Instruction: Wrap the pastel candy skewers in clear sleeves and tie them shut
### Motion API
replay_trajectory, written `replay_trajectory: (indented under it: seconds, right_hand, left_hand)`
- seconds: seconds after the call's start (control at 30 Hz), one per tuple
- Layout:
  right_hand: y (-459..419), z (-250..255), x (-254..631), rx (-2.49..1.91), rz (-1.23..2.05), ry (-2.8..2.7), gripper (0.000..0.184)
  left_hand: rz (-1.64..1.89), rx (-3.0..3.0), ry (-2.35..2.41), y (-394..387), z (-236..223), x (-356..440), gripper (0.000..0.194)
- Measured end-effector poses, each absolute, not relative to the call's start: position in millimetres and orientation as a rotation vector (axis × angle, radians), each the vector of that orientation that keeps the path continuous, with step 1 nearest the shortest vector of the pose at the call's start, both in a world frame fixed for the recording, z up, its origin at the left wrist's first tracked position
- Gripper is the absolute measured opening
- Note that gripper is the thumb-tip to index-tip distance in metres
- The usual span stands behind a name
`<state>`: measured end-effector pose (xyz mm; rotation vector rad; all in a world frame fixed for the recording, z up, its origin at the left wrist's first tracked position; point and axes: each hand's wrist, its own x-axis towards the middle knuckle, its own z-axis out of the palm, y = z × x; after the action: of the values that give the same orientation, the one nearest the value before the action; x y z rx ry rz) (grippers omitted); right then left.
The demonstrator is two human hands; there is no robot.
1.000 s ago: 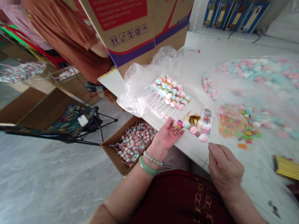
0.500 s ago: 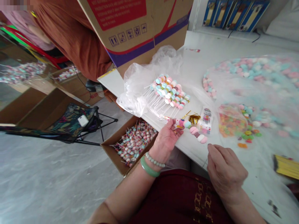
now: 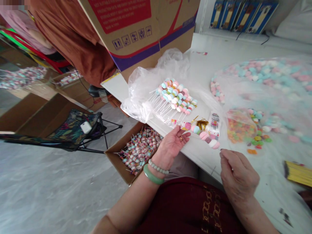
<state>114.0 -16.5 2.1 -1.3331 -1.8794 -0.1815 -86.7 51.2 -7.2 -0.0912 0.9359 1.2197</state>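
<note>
A marshmallow skewer (image 3: pixel 209 140) in pink, white, blue and mauve slants across the table's front edge. My right hand (image 3: pixel 239 174) is closed around the stick at its lower end. The thumb and forefinger of my left hand (image 3: pixel 173 143) pinch a clear printed wrapper (image 3: pixel 186 126) at the skewer's far end, the other fingers loosely spread. How far the wrapper covers the sweets is hard to see. Just behind lie gold twist ties (image 3: pixel 201 124) and a stack of printed wrappers (image 3: pixel 214 123). Farther back, several unwrapped skewers (image 3: pixel 177 96) lie piled, white sticks toward the left.
Below the table's left edge stands a carton (image 3: pixel 117 162) of wrapped skewers. A large cardboard box (image 3: pixel 148 42) and crumpled plastic (image 3: pixel 138 87) are behind. Gummy sweets (image 3: pixel 240 126) and bagged marshmallows (image 3: pixel 263 70) lie right. A folding stool (image 3: pixel 73 126) and a person in brown (image 3: pixel 73 39) are left.
My right hand and the skewer have shifted slightly right. The fingers of my left hand have spread a little, and more of the wrapper shows past its thumb.
</note>
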Motion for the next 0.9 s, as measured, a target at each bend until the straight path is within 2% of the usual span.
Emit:
replay_trajectory:
  seconds: [0.63, 0.9]
  right_hand:
    - [-13.7, 3.9, 114.5, -1.276, -0.185, -1.922, 0.023]
    - [-13.8, 4.0, 118.3, -1.219, -0.454, -2.04, 0.032]
  left_hand:
    - [1.139, -0.207, 0.868, 52.1, -7.1, -83.5, 0.024]
    - [1.179, -0.025, 0.893, 47.1, -6.4, -80.3, 0.018]
